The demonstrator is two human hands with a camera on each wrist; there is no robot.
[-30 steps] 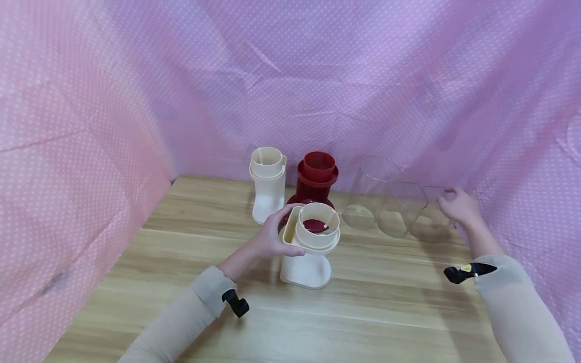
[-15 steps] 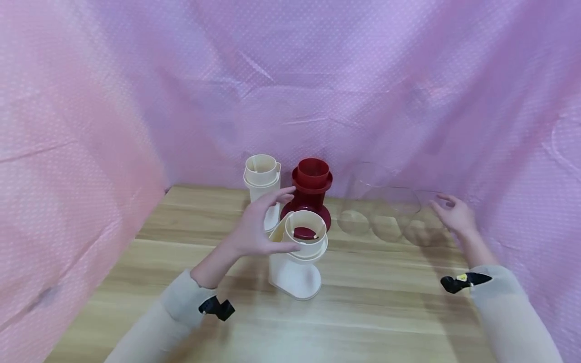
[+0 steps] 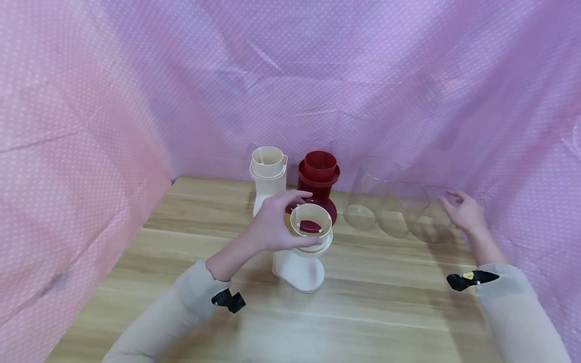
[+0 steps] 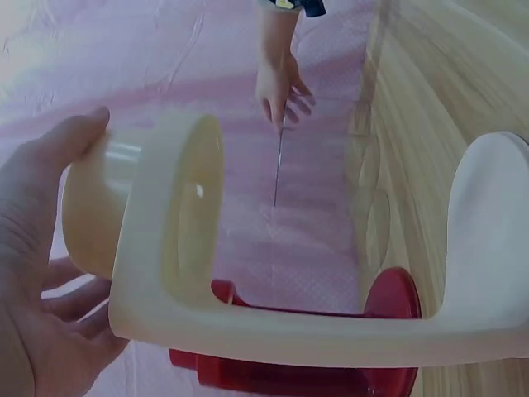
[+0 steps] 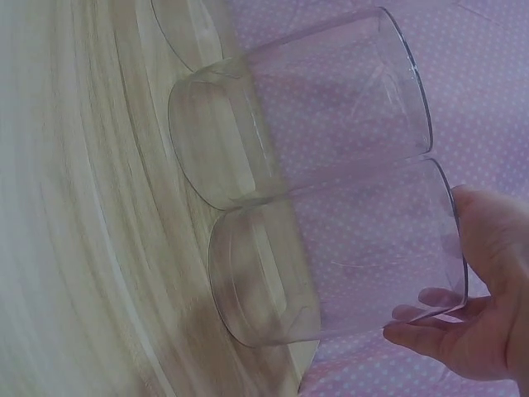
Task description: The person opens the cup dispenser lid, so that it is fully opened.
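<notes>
A cream plastic stand (image 3: 299, 272) with a ring-shaped top and flat rounded foot stands upright on the table. My left hand (image 3: 274, 222) holds its upper ring, thumb on the near side and fingers round the far side. In the left wrist view the ring (image 4: 169, 215) opens toward the back curtain. At the far right, my right hand (image 3: 467, 214) pinches the top rim of a clear cylinder (image 5: 372, 256), the rightmost of several in a row. Another clear cylinder (image 5: 322, 116) touches it.
A second cream stand (image 3: 269, 176) and a dark red stand (image 3: 319, 174) are at the table's back edge, behind the front one. A pink dotted curtain (image 3: 290, 91) hangs round the wooden table (image 3: 372, 302).
The left hand first loosened from the side of the front stand, then moved right onto its upper ring. The stand turned slightly and shifted a little left. The right hand stays at the cylinder rim.
</notes>
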